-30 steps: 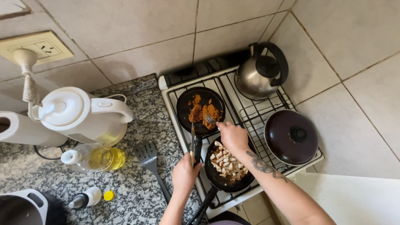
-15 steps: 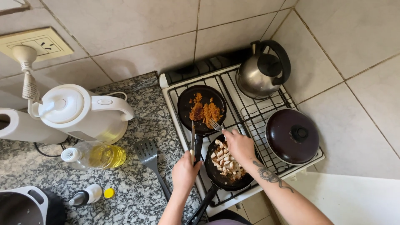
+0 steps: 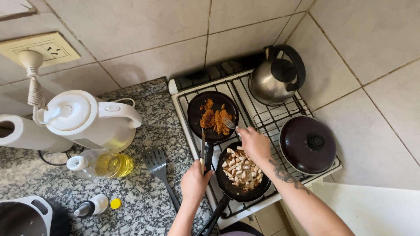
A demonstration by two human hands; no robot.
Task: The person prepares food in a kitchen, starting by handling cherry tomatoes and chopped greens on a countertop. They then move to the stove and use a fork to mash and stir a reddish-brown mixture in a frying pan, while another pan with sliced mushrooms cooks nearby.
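A small black pan [image 3: 199,109] with orange-brown food [image 3: 215,119] sits on the back left burner. My right hand [image 3: 253,143] holds a fork [image 3: 229,123], its tines at the edge of that food. My left hand [image 3: 194,182] grips the pan's handle [image 3: 208,154], with a knife-like blade standing up beside it. In front, a second black pan [image 3: 227,185] holds pale diced pieces [image 3: 239,168]; my right wrist is above it.
On the white stove [image 3: 183,118]: a steel kettle [image 3: 273,78] at the back, a dark lidded pot [image 3: 307,144] on the right. On the granite counter [image 3: 144,209]: grey spatula [image 3: 158,168], oil bottle [image 3: 103,164], white electric kettle [image 3: 85,120], paper towel roll [image 3: 26,135].
My right hand has drawn back slightly toward me, from over the orange food to the small pan's near edge, fork still in it. My left hand has stayed on the handle.
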